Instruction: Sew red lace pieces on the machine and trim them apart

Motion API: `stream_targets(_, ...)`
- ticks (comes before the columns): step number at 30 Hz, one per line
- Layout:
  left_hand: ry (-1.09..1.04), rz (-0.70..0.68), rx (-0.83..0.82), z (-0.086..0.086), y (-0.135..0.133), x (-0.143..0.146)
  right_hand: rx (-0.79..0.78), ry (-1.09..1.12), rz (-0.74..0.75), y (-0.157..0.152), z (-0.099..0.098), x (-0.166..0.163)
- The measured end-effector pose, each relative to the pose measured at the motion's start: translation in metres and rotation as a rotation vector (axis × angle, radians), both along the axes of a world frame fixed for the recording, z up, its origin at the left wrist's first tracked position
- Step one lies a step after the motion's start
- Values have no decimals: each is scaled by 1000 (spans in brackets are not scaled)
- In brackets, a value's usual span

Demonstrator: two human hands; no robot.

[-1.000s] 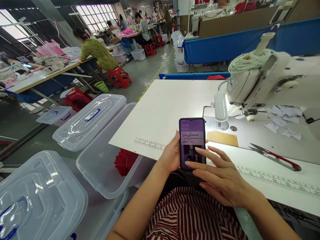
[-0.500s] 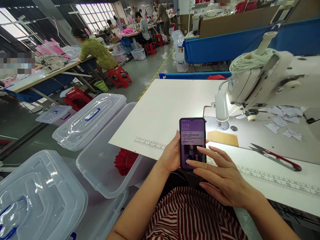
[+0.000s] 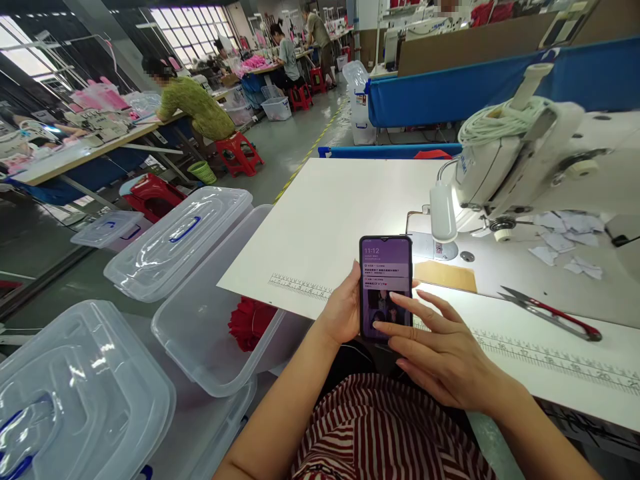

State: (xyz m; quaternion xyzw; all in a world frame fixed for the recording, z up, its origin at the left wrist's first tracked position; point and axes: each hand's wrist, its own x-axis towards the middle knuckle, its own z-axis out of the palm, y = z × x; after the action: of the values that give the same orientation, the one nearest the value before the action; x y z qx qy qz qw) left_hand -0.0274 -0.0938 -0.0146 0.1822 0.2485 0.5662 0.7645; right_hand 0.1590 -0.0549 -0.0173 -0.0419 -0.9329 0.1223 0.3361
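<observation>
A dark-framed smartphone (image 3: 385,267) stands upright in my left hand (image 3: 344,307), which grips it from the left side. Its lit purple screen reads 11:12, with notifications and a picture below. My right hand (image 3: 440,347) is over the phone's lower right part, fingers outstretched and apart; fingertips reach over the screen, and whether they touch it I cannot tell. Behind the phone is the white sewing table (image 3: 320,220) with a printed ruler along its front edge. Red-handled thread snips (image 3: 555,313) lie on the table to the right of my right hand.
A sewing machine (image 3: 525,167) with a lit lamp (image 3: 443,213) stands at the right, with white fabric scraps (image 3: 570,237) beneath it. Clear plastic bins (image 3: 200,347) crowd the left, one with red fabric (image 3: 251,323) inside. A person (image 3: 195,107) sits at another table on the far left.
The right hand's fingers have shifted very slightly over the phone. The left hand and the phone have hardly moved.
</observation>
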Motion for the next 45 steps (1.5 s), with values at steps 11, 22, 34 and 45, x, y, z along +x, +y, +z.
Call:
stream_targets(11,-53,-48,-26,0,-1,-1,68,89,-152,0,-5,3)
stream_targets(22,-72,-31,-13,-5,1,-1,86,-15,-135,-2,-6,-9)
stream_targets(34,-71,-27,4,-2,0,-1,83,135,-236,-1,-4,7)
stream_targets(45,-108,23,-14,0,1,-2,108,106,-199,-2,-3,7)
